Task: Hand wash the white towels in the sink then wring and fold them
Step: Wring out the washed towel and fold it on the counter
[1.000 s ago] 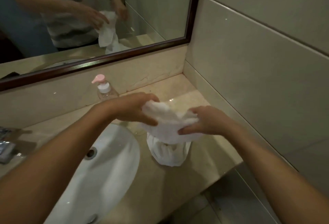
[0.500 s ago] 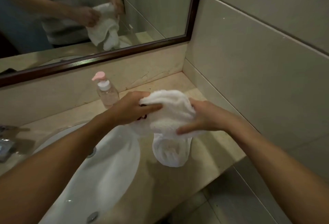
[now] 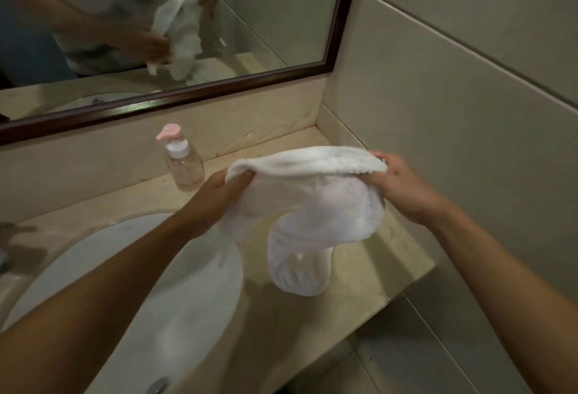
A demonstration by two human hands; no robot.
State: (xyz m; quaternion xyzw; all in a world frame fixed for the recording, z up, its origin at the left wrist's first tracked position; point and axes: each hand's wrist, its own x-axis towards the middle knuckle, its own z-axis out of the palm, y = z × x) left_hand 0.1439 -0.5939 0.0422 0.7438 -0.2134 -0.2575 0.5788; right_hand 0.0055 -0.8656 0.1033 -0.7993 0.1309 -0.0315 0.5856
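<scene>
I hold a white towel stretched out above the beige counter, to the right of the sink. My left hand grips its left edge and my right hand grips its right edge. The towel's body sags between them. Underneath, a second white towel lies bunched on the counter, partly hidden by the one I hold.
A clear soap bottle with a pink pump stands on the counter at the back wall. A dark-framed mirror runs above it. A tiled wall closes the right side. The counter's front edge drops to the floor.
My hands have moved apart, spreading the bunched towel out wide. The towel on the counter has stayed put.
</scene>
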